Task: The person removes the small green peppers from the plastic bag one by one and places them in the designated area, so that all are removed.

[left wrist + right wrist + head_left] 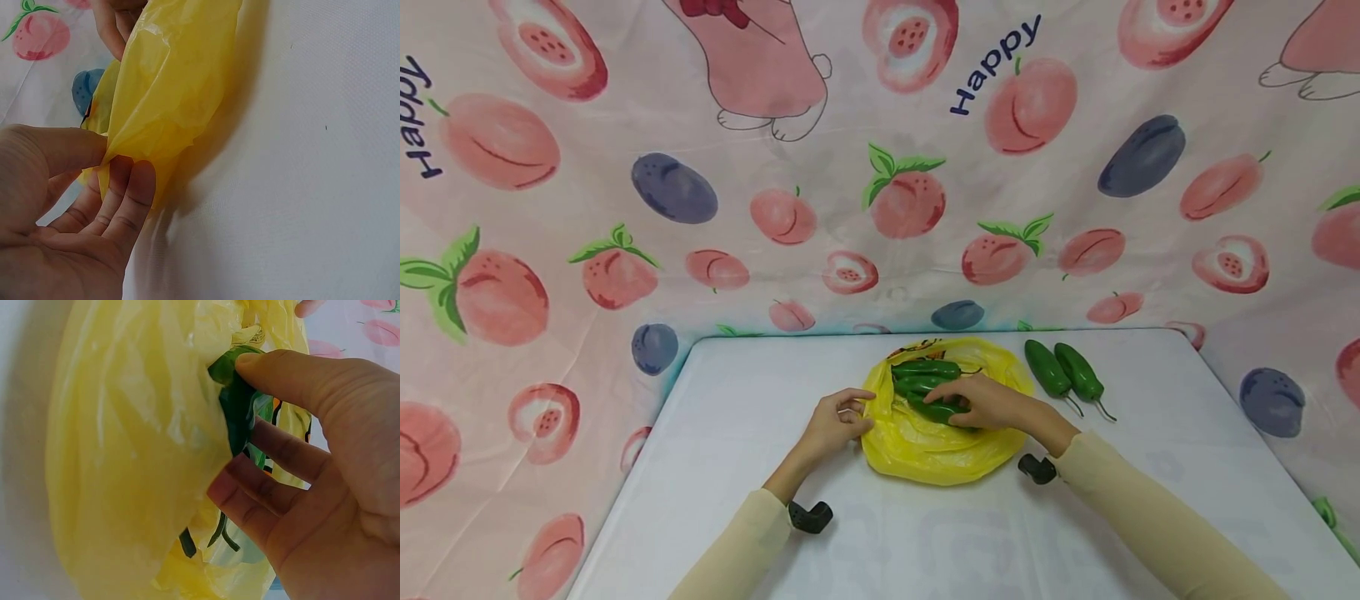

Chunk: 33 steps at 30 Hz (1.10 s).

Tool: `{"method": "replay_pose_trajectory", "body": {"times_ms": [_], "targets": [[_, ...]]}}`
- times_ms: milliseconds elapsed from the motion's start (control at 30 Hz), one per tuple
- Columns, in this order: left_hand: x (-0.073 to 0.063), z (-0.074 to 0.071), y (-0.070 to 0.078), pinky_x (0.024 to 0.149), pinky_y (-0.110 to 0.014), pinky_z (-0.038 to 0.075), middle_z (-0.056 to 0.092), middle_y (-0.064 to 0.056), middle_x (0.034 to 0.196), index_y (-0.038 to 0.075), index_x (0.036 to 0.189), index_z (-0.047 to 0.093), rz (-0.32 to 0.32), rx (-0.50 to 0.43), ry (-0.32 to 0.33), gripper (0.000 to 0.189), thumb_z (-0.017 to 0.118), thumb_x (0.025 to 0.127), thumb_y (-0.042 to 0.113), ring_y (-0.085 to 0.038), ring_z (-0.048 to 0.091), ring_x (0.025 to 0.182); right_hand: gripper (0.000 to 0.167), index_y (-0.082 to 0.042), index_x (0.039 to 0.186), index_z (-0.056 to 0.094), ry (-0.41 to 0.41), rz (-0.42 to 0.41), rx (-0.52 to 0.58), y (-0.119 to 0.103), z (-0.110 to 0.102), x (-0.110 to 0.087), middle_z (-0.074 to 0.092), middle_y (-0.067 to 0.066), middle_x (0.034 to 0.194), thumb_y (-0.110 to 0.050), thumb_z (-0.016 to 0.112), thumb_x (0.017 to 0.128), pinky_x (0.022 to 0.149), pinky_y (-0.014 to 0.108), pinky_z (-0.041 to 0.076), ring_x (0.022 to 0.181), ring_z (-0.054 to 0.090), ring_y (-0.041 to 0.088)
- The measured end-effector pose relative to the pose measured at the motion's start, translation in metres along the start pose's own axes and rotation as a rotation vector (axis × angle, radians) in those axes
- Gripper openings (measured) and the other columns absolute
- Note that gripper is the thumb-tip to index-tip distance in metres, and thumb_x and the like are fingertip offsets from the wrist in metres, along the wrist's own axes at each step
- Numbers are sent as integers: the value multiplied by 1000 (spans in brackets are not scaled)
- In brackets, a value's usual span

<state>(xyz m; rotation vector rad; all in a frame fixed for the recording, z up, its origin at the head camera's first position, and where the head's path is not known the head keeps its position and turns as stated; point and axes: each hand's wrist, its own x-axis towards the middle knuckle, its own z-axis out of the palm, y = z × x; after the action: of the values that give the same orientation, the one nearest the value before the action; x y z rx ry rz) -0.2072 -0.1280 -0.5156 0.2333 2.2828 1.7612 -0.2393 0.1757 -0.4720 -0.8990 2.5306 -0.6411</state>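
A yellow plastic bag [917, 458] lies on the white table with its mouth open and several green peppers [925, 367] inside. My left hand [835, 425] is at the bag's left side; in the left wrist view its thumb and fingers pinch the yellow film [169, 87]. Reaching over the bag from the right, my right hand [988, 402] holds a green pepper [934, 410] at the opening. The right wrist view has the thumb on this pepper [236, 403] and fingers on its other side. Bag film hides part of it there.
Two more green peppers [1063, 371] lie side by side on the table, right of the bag, stems toward me. A fruit-printed cloth [820, 167] hangs behind the table [940, 542]. Black wrist devices [811, 517] sit under both forearms.
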Motion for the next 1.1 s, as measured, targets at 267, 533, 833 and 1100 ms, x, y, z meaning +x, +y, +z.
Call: {"method": "replay_pose_trajectory", "body": {"times_ms": [267,533,833,1100], "targets": [[-1,0,1,68,-33,60,62,-15,106,2,130,66,-2,4,5,41,74,90,-3,-16,60,70,43,-22,138,66,-2,-14,5,2,0,1,66,5,124,-12,73,96,86,35,53,95,57,22],[-1,0,1,68,-32,59,62,-15,106,4,130,66,-5,12,12,41,74,90,-3,-15,61,71,43,-21,136,67,6,-32,-7,2,-2,0,67,3,120,-12,74,95,81,31,52,91,57,21],[0,0,1,71,-41,60,60,-22,110,-3,132,63,-10,14,10,43,72,90,-6,-22,60,70,43,-23,136,67,-9,-7,-4,1,-3,1,66,-1,115,-12,75,95,81,31,52,91,57,20],[0,1,3,64,-37,59,60,-16,109,1,132,65,18,42,17,44,73,90,-5,-19,58,66,44,-22,137,66,-22,-19,-21,-2,-9,-4,66,1,117,-12,75,95,85,33,53,94,58,20]]}}
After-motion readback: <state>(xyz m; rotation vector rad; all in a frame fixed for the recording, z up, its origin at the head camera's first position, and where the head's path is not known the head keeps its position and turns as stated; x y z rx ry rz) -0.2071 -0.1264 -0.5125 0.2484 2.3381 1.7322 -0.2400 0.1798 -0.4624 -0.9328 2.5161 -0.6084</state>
